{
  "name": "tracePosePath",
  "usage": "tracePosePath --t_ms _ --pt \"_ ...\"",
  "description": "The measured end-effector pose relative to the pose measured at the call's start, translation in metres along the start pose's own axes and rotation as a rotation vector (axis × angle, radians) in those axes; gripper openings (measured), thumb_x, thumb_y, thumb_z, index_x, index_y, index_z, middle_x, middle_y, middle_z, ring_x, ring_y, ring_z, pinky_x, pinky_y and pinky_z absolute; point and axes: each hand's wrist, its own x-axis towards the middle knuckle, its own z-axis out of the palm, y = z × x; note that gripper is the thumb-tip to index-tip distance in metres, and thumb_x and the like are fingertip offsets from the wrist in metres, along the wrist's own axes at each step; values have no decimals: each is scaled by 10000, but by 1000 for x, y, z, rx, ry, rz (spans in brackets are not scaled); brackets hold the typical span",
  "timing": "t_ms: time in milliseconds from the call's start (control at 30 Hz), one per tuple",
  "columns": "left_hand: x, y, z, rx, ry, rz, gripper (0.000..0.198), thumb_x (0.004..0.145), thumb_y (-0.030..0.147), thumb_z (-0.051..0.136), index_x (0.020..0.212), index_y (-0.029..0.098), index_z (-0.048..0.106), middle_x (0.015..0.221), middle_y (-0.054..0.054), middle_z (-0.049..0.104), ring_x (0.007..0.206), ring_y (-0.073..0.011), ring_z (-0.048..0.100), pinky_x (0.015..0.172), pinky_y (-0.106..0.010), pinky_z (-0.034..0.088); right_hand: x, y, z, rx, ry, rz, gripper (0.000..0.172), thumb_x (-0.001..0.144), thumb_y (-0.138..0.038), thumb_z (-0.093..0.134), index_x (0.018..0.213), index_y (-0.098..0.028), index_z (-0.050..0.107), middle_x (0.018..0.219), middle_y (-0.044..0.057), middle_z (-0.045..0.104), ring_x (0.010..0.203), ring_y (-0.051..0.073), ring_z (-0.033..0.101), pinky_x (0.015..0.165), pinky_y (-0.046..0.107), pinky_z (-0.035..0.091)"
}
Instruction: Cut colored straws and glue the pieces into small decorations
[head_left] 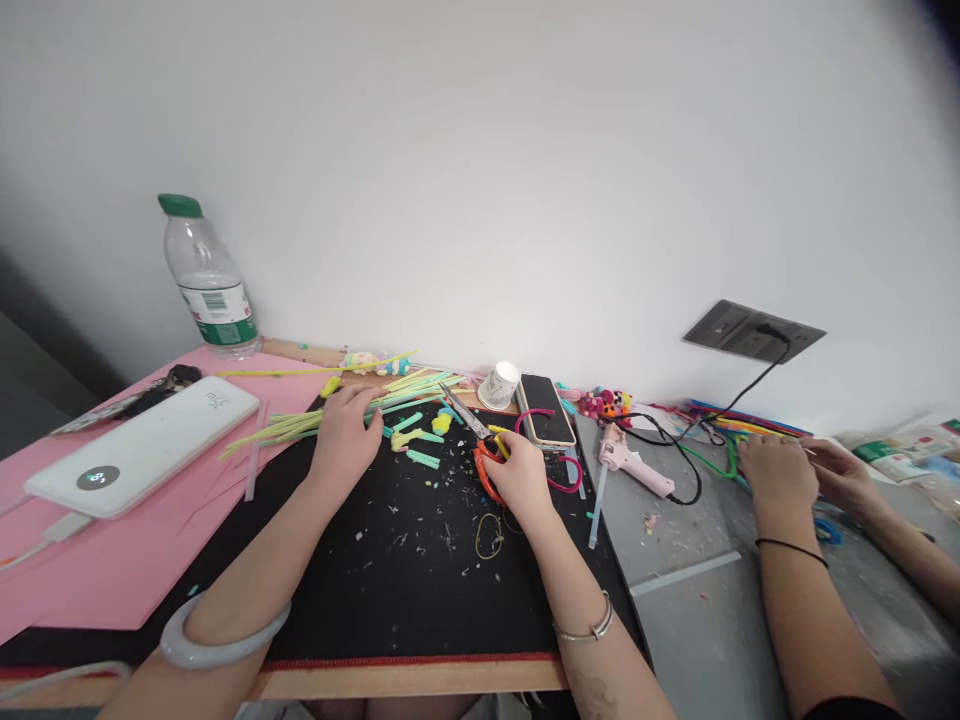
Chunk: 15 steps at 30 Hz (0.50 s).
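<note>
My left hand [345, 432] is closed over a bundle of pale yellow and green pipe cleaners [289, 424], whose ends stick out on both sides. In my right hand [519, 470] is a pair of scissors [472, 413] with orange handles, its blades pointing up and to the left. Something thin and yellow shows beside my right fingers; I cannot make out whether it is held. Between my hands lie short mint-green pieces [424, 459] and a small yellow-and-green twisted shape [406, 438] on the black mat [405, 590].
A power bank [157, 440] lies on pink sheets [97, 590], with a bottle [210, 285] behind. Further right are a paper cup [500, 384], a phone [546, 408] and a corded pink glue gun [634, 468]. Another person's hands [780, 475] work at the far right.
</note>
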Motion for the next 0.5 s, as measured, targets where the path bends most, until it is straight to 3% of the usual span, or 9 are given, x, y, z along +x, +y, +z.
tracePosePath --t_ms 267,500 --pt "3 1 5 -18 27 -7 366 839 247 403 1139 139 583 1224 -121 558 1191 -256 466 1051 -377 339 0 -2 -1 -2 15 1 147 695 -320 562 709 -176 591 656 6 559 591 139 456 518 238 300" --pt "29 8 12 72 -68 -73 448 829 280 426 1234 124 533 1371 -157 453 1275 -330 383 1050 -473 309 0 -3 -2 -11 2 7 120 694 -295 553 659 -182 537 654 1 544 578 133 444 519 239 298"
